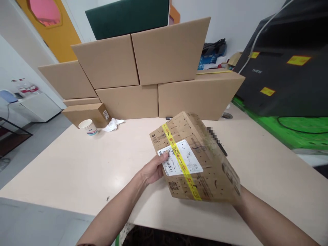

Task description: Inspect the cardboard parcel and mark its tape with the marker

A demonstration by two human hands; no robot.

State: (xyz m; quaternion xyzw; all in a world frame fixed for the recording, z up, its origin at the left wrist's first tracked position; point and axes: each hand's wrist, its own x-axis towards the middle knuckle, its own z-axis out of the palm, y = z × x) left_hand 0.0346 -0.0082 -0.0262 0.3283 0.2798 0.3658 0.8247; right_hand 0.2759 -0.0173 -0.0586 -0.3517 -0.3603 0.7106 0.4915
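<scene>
Parcel (202, 155), label (189, 159) toward camera, long axis slanting down rightward, left hand (155, 170) holding its edge, right hand hidden, grip unclear

One taped parcel (205, 182), one paper cup (90, 128), three yellow stickers (298, 60)

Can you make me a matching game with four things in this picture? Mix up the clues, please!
Things:
1. parcel
2. paper cup
3. tissue
4. dark green box

Clues:
A. lying crumpled on the table
B. up on top of the stacked cardboard boxes
C. crossed by a strip of yellow tape
D. open at the top, with a blue band near its base

Right pairs: 1-C, 2-D, 3-A, 4-B
</scene>
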